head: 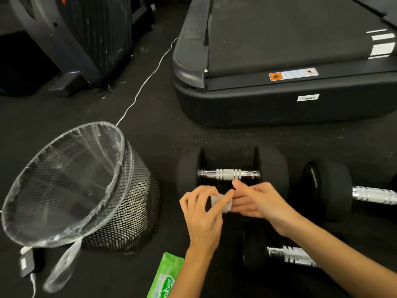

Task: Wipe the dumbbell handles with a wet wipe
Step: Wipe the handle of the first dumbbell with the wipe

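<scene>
- The left hand [203,214] pinches a small folded wipe [221,203] between thumb and fingers; this grip is closed on the wipe.
- The right hand [255,200] has straight, relaxed fingers that touch the other side of the wipe; its grip is open and holds nothing.
- Both hands are just in front of the nearest dumbbell [232,174], which lies on the floor [163,130]. The wipe is near its shiny handle [228,174] but does not touch it.
- Two more dumbbells lie to the right [348,190] and close below [285,253]; their handles are bare.
- A green wipe pack [166,278] lies by the left arm, and a mesh bin [86,190] with a plastic liner stands to the left.
- I judge the task is at an early stage: the wipe looks like it is being prepared, and I cannot tell if any handle is already wiped.
</scene>
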